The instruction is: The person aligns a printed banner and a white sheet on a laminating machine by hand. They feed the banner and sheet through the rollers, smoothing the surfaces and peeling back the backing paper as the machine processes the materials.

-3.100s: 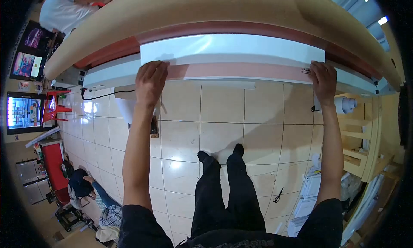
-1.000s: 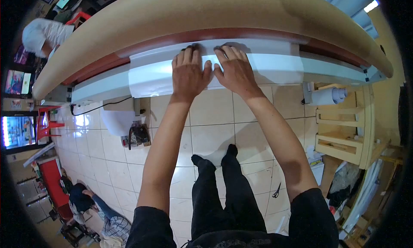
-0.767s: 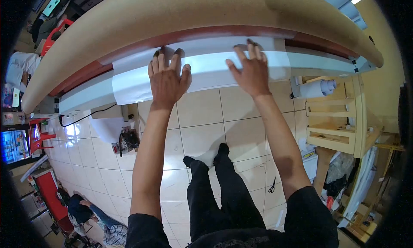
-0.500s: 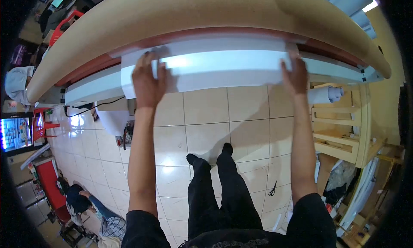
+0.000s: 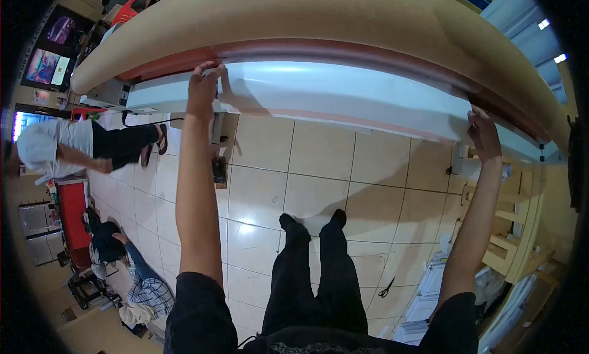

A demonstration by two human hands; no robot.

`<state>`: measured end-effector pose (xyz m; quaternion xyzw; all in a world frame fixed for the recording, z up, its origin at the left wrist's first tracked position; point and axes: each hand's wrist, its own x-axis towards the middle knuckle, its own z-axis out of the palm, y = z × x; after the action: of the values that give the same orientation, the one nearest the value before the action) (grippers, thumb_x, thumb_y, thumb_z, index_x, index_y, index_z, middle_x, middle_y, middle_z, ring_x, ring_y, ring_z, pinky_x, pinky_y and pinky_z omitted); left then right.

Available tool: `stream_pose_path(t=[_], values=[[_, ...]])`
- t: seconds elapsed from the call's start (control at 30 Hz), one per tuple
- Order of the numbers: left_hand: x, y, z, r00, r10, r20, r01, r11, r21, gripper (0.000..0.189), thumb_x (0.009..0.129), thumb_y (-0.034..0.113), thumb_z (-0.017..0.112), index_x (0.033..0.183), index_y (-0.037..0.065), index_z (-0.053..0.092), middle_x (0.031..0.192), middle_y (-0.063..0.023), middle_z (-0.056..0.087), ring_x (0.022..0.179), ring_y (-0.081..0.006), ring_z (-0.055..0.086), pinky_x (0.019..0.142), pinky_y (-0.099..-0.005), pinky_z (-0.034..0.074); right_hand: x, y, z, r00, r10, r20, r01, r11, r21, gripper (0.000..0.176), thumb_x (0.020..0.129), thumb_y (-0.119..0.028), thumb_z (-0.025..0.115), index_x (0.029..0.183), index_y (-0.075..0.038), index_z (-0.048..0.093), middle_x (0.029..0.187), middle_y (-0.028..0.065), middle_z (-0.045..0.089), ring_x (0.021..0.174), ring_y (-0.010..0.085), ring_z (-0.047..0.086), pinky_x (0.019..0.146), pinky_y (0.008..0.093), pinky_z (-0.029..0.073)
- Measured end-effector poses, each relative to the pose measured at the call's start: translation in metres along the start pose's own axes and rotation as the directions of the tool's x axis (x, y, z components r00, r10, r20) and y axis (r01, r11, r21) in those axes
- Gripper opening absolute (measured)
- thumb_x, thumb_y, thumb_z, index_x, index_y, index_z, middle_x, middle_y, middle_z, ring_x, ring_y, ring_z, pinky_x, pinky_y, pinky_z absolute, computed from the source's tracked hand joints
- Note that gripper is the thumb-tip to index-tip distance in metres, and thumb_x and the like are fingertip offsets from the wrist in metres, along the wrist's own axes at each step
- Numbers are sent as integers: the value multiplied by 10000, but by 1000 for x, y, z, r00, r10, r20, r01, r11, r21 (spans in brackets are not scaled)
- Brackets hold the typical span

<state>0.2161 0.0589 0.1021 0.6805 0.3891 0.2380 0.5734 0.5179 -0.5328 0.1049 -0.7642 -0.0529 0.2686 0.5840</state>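
Observation:
A wide white sheet [image 5: 343,96], seemingly paper, lies along the front of a machine, its upper edge against a dark red roller [image 5: 319,49]. A pinkish band runs along its lower edge. My left hand [image 5: 204,91] pinches the sheet's upper left corner, thumb and fingers together beside the red roller. At the opposite end, my right hand [image 5: 485,134] grips the right edge with bent fingers. Between the two hands the sheet is stretched fairly flat. Above them curves a large tan padded roller [image 5: 307,13]; the machine's pale front bar [image 5: 159,97] shows left of the sheet.
Black scissors [image 5: 386,288] lie on the tiled floor [image 5: 319,191], right of my feet. A pale wooden rack [image 5: 512,256] stands at right, with stacked white sheets [image 5: 423,302] nearby. At left, one person [image 5: 73,148] is upright and another [image 5: 144,280] sits low. A black cable [image 5: 147,124] hangs below the machine.
My hands have moved farther apart, from resting on the sheet's front to its side edges. The sheet now sits farther right against the roller. A person in a white top has come into view at left.

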Motion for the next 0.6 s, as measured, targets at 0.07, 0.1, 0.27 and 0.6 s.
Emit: stream_pose_path(t=[0.07,0.1,0.27,0.6], values=[[-1,3,-15,996,-23,92,20,999,30,637,843,217,728,1374,-42,487,857,-27,627,730,-95,496,675,-259,413,-10,-3,-2,998,29,52,-29,999,12,378,904,-290,662,1193,-48,642,977,-12,638,872,83,561,786,244,442],[-4,5,-21,983,-44,176,34,997,62,673,835,199,736,1407,-25,461,828,-10,604,691,-80,451,649,-252,386,-14,-4,-3,993,52,110,-55,998,24,331,904,-283,665,1155,-68,656,940,-31,631,828,51,540,735,224,430],[-16,14,-35,955,20,295,-64,988,138,643,840,48,731,1425,36,465,902,-38,659,897,-131,610,870,-282,459,-9,-3,-18,997,63,43,-47,952,-303,211,908,-263,666,1027,-89,662,838,-70,607,702,16,466,585,210,328],[-16,-14,-5,921,370,123,-366,929,-55,397,880,-46,644,1266,15,572,1220,-78,628,1023,-133,616,862,-269,509,-5,11,15,958,-263,-114,235,949,-211,296,927,-207,632,1170,-43,592,890,-7,605,737,94,539,714,274,476]])
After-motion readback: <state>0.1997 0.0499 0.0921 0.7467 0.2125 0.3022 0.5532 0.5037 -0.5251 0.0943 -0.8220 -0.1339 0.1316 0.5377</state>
